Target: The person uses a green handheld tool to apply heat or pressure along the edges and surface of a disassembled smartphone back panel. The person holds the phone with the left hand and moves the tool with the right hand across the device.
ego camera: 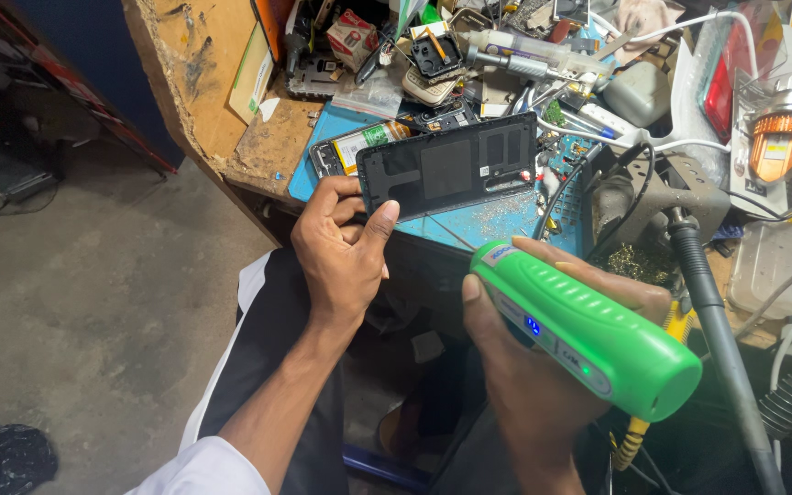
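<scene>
workbench: cluttered wooden bench (203, 55) with a blue work mat (497, 225) at its near edge; loose parts and cables piled behind.
phone back cover: black phone back cover (451, 170), inner face up, long axis running left-right, slightly tilted; its right end rests on the mat, its left end overhangs toward the person.
green tool: green handheld tool (588, 330), long axis from lower right up to its tip at upper left; tip sits just below and apart from the cover.
left hand: left hand (341, 252) pinches the cover's lower left corner, thumb on top, fingers beneath.
right hand: right hand (524, 367) is wrapped closed around the tool body.
nearer hand: left, already on the cover.
</scene>
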